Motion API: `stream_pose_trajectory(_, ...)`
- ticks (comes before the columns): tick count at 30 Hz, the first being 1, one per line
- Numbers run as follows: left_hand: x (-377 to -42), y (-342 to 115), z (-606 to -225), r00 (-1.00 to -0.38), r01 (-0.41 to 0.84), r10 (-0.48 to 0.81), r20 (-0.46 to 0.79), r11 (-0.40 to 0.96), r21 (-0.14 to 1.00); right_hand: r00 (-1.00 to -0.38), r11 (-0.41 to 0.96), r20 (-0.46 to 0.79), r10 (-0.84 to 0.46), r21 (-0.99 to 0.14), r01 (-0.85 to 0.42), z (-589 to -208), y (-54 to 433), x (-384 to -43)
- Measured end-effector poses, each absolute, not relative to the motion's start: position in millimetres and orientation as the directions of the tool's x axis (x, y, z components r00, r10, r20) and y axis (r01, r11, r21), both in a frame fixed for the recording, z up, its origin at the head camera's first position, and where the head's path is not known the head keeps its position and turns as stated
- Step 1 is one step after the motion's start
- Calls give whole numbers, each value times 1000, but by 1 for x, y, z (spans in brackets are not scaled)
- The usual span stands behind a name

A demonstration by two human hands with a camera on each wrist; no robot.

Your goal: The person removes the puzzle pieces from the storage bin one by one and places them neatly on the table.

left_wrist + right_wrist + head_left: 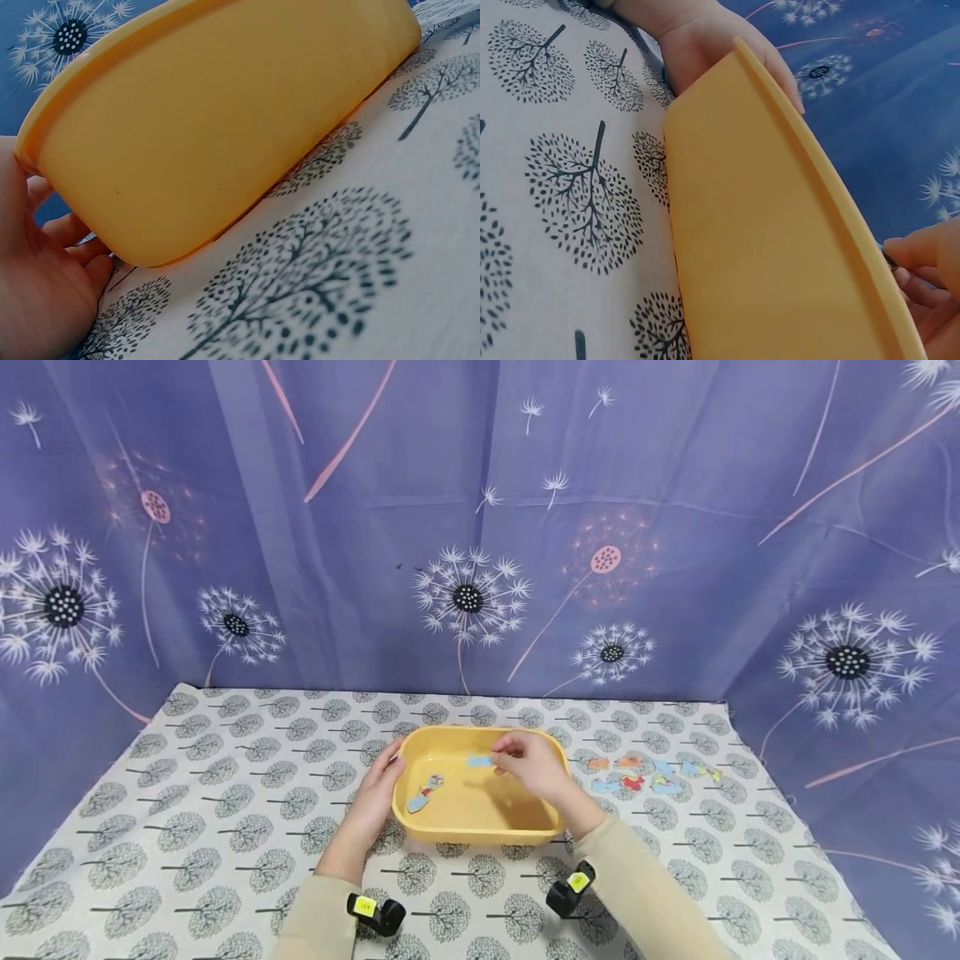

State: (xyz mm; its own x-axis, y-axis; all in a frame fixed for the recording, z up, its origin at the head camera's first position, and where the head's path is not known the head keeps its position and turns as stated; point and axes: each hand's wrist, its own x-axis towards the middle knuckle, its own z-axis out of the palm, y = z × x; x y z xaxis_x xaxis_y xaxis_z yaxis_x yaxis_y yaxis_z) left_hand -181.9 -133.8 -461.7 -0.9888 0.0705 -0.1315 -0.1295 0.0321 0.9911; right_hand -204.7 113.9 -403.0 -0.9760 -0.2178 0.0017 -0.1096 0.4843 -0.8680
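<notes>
My left hand grips the left side of a yellow plastic basin, thumb at the rim and fingers against the outer wall. Over the basin's right half, my right hand pinches a small flat piece at the fingertips, with a light blue puzzle piece showing beside them. In the right wrist view only a dark edge of the pinched piece shows past the rim. Several colourful pieces lie together on the basin floor at left, blue at the lower end, with red above.
Several flat puzzle-like pieces, among them an orange piece, a red piece and a blue piece, lie right of the basin on the tree-patterned cloth. A purple dandelion curtain hangs behind the table.
</notes>
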Motion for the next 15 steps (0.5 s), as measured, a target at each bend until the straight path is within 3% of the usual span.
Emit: stream_pose_trajectory(15,-181,-134,-462,-991,-122,58,-124,39,992,-986,201,57,-160,-976,-89,-405,146,-189)
